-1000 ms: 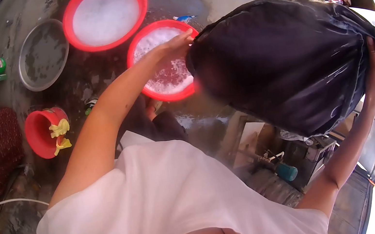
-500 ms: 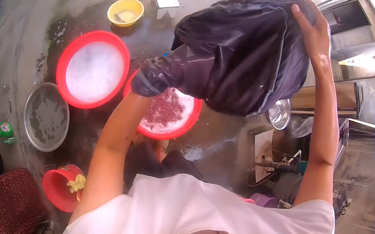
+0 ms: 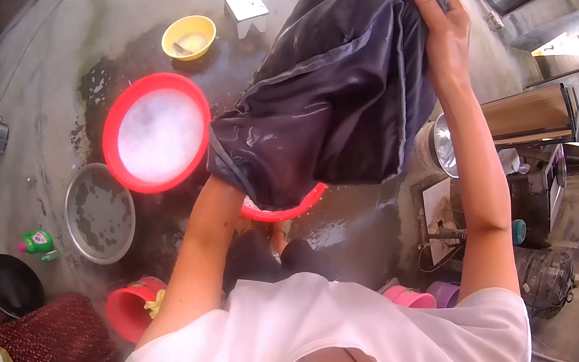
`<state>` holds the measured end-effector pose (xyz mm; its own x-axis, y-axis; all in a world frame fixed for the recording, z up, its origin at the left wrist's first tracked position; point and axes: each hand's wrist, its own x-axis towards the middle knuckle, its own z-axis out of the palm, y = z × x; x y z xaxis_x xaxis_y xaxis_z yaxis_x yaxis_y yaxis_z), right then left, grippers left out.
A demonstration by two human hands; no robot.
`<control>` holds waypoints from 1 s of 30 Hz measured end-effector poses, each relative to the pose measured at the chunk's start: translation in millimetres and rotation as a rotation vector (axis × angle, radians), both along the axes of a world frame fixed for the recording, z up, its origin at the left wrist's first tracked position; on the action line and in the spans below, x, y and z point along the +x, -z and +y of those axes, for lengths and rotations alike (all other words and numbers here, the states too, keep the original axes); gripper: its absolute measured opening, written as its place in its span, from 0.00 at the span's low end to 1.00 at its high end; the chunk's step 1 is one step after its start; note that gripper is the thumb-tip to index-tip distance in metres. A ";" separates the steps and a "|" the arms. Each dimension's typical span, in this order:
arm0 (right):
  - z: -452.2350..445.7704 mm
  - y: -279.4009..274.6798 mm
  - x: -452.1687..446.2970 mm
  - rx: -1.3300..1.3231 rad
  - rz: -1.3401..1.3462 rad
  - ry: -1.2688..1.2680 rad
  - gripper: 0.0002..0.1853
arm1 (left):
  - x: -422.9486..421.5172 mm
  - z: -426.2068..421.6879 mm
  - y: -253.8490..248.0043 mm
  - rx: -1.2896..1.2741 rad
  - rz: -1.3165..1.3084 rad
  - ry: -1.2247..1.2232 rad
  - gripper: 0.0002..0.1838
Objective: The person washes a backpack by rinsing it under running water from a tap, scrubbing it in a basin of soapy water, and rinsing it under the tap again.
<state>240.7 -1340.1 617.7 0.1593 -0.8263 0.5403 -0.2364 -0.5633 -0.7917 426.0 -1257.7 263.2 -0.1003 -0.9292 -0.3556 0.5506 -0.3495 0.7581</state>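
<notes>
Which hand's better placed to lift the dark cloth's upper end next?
Right, I'd say: the right hand grips the dark cloth at its upper end, thumb in view. The left forearm runs into the cloth's lower end, hiding that hand.

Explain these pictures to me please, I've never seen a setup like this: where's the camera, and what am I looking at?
There is no machine here: a person is working with bare hands. Every picture comes from one camera worn on the head, looking forward and down, so the person's own arms and white shirt fill the lower part.

The right hand grips a dark cloth, thumb in front. The left forearm runs into the cloth's open end, so the left hand is hidden.

On the partly wet ground stand a red basin of suds, a second basin mostly covered by the cloth in this view, a yellow bowl, a grey tray and a white stool.
</notes>
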 end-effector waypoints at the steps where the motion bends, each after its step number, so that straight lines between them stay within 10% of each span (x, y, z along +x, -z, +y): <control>1: -1.5 -1.3 0.8 -0.014 -0.002 -0.004 0.16 | 14.6 -0.7 -2.7 0.004 -0.002 -0.009 0.14; 7: -9.7 -10.2 -10.9 0.072 -0.176 0.014 0.17 | 58.1 10.3 -22.6 -0.011 -0.031 -0.058 0.14; 11: -16.5 -21.7 -9.1 -0.297 0.246 0.109 0.19 | 44.4 2.1 -76.2 -0.195 -0.067 -0.096 0.14; 17: 18.5 22.6 24.1 0.130 0.425 -0.392 0.14 | -51.4 -67.0 -179.1 -0.519 -0.167 -0.168 0.14; 21: 57.8 52.0 31.1 0.108 0.507 -0.394 0.36 | -95.5 -92.8 -198.5 -0.528 -0.202 -0.263 0.14; 30: 20.8 90.3 25.3 0.393 -0.124 -0.293 0.06 | -28.2 -73.5 -206.6 -0.567 -0.363 -0.343 0.14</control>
